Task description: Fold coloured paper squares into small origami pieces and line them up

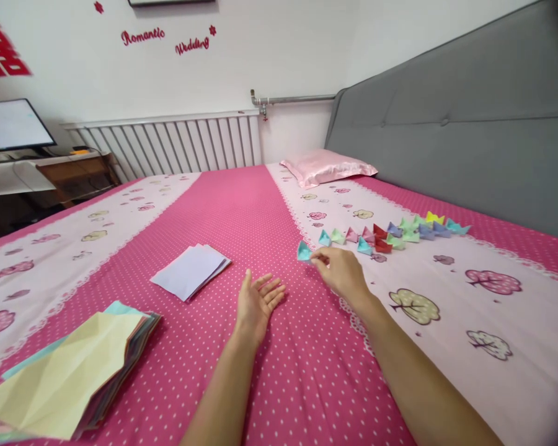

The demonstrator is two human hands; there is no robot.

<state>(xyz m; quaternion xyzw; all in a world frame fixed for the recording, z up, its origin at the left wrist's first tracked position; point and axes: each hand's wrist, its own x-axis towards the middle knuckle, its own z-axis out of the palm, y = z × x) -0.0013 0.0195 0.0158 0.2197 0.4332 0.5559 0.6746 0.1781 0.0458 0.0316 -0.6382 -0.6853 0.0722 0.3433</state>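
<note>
With the person's left hand [258, 303] as the middle of the clock, the pink bed [242, 204] spread out all around. A big gray headboard [456, 118] stood at 2 o'clock, and a white radiator [167, 145] at 11. A shiny pillow [328, 167] lay at 1, well past the papers, so it was in nobody's way. At 8 was a big pile of creased paper [69, 371], and at 9 a small pile of paper [190, 269]. The sheets on top weren't boats, so I guessed lots was left to fold. The left fingers were spread wide, palm up, with nothing in them. Between 2 and 3 sat many folded paper boats [395, 242], close together, so plenty looked done. One blue boat [303, 251] sat at 2, a bit apart, and the right hand [341, 272] pinched its edge between thumb and finger.
</note>
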